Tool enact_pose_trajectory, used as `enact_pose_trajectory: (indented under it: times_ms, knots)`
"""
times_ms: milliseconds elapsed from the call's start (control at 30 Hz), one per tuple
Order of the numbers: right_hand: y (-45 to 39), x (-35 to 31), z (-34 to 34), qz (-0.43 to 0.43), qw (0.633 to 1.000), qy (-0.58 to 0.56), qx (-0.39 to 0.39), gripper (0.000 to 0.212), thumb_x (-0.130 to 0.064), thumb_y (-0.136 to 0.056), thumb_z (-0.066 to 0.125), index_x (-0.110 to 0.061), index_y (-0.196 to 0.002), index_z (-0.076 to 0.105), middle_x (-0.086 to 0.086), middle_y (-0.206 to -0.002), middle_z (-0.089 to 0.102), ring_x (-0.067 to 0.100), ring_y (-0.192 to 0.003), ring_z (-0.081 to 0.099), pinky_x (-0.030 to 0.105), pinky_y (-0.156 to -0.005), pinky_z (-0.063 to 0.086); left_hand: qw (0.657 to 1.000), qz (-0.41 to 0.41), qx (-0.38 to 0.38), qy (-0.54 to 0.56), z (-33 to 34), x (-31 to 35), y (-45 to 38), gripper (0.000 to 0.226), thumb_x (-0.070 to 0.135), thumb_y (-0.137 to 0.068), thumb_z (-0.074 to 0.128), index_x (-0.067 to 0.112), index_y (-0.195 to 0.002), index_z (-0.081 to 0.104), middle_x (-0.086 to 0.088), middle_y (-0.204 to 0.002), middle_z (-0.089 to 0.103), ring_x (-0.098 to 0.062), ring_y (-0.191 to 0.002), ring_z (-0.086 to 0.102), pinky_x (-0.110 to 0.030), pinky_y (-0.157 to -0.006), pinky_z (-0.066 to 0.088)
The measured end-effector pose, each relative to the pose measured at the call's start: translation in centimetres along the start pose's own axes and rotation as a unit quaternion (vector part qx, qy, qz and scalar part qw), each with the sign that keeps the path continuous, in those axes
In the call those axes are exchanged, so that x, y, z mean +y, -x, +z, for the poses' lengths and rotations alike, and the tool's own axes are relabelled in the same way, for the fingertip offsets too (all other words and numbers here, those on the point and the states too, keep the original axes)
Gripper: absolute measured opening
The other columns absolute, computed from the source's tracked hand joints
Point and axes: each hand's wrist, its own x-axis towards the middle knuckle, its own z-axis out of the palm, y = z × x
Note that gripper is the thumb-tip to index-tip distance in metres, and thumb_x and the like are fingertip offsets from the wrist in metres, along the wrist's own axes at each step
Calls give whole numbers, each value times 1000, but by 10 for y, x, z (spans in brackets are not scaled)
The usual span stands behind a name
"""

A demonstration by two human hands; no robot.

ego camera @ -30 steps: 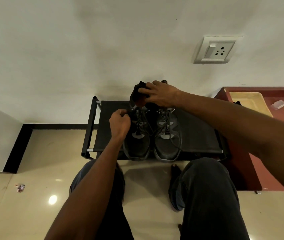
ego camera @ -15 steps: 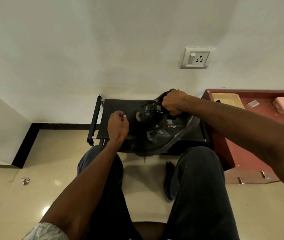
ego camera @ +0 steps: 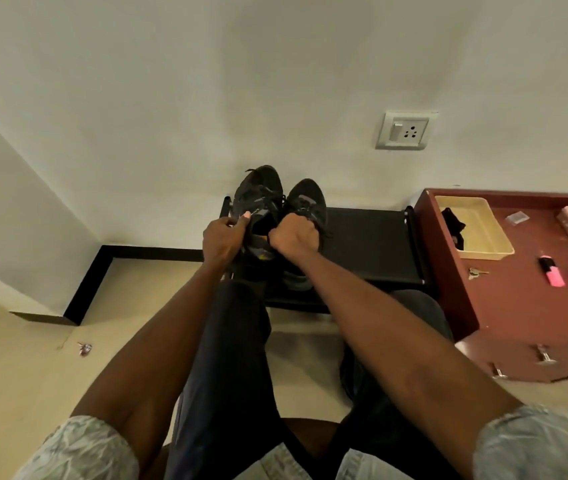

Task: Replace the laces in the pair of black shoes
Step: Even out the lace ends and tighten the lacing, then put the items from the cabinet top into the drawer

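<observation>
Two black laced shoes (ego camera: 277, 206) are held toes-up over the black rack (ego camera: 369, 244): left hand (ego camera: 222, 237) pinches one collar, right hand (ego camera: 294, 233) fists the other.

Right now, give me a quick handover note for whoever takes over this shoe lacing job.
Left hand grips the left black shoe at its collar.
Right hand is fisted on the right black shoe near its laces.
Both shoes are lifted, toes up toward the wall, above the black rack.
Done: shoes picked up.
Left: the old laces still look threaded; pull them out and lace in new ones. No spare laces clearly visible.
</observation>
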Motion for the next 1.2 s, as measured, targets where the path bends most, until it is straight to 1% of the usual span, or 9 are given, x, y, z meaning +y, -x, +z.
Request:
enact_pose_trajectory:
  times_ms: [100,200,367,433,600,733,800,967,1200]
  knots:
    - [-10,-9,29,20,1000,4,13,26,-33,-92,62,-9,-96,71,11,-99,71,31,-91,67,38,-78,55,998,-5,-45,-31,-7,-14,-10,37,54,-88,65,17,-94,69,-1,-83,70,-16,-76,65,-31,-72,53]
    - [-29,-8,51,4,1000,30,2,25,-33,-94,60,-9,-93,70,11,-98,70,31,-93,67,39,-79,54,992,-50,-79,-81,-3,-37,-26,30,40,-88,66,11,-94,70,-7,-85,71,-21,-77,68,-33,-71,56]
    - [-48,5,72,-15,999,28,-10,47,-48,-99,51,-5,-94,70,14,-99,70,34,-93,66,40,-79,51,991,-101,-60,-62,14,-52,-43,21,13,-89,54,1,-96,69,-14,-91,68,-20,-71,61,-29,-59,47]
    - [-52,5,73,-9,1000,19,-21,48,-44,-102,45,-3,-95,69,15,-101,69,35,-95,65,40,-79,50,992,-96,-50,-64,16,-56,-49,21,8,-87,52,0,-94,70,-16,-91,69,-26,-77,64,-34,-63,50]
    - [-60,8,63,-13,998,15,-67,19,-15,-93,47,-8,-81,60,15,-97,67,35,-91,63,36,-74,46,988,-73,-107,-83,8,-61,-65,20,15,-96,57,1,-95,70,-16,-92,68,-29,-86,66,-35,-72,51]
    - [-55,8,60,-38,994,56,-83,19,-19,-95,50,-7,-88,63,15,-103,67,34,-95,63,36,-78,49,979,-61,-148,-126,9,-52,-63,33,28,-103,49,0,-108,67,-16,-103,66,-26,-92,61,-34,-76,45]
    - [-49,9,52,-59,992,90,-62,20,-16,-93,50,-5,-93,66,17,-105,66,36,-99,63,40,-86,52,981,-68,-125,-134,9,-46,-56,41,35,-105,43,1,-111,64,-16,-108,65,-28,-96,60,-36,-80,45]
    - [-34,15,23,-132,984,113,-33,19,-13,-91,51,-2,-99,64,19,-112,62,38,-100,61,46,-88,52,968,81,53,-232,20,-12,-19,35,23,-100,42,4,-124,59,-17,-127,58,-34,-118,53,-49,-102,43]
    - [-5,50,-65,-218,950,223,-13,26,-15,-99,44,-2,-114,62,20,-116,61,38,-105,61,42,-86,48,950,203,27,-237,76,68,50,32,22,-99,41,3,-118,58,-19,-123,57,-36,-115,50,-46,-97,40]
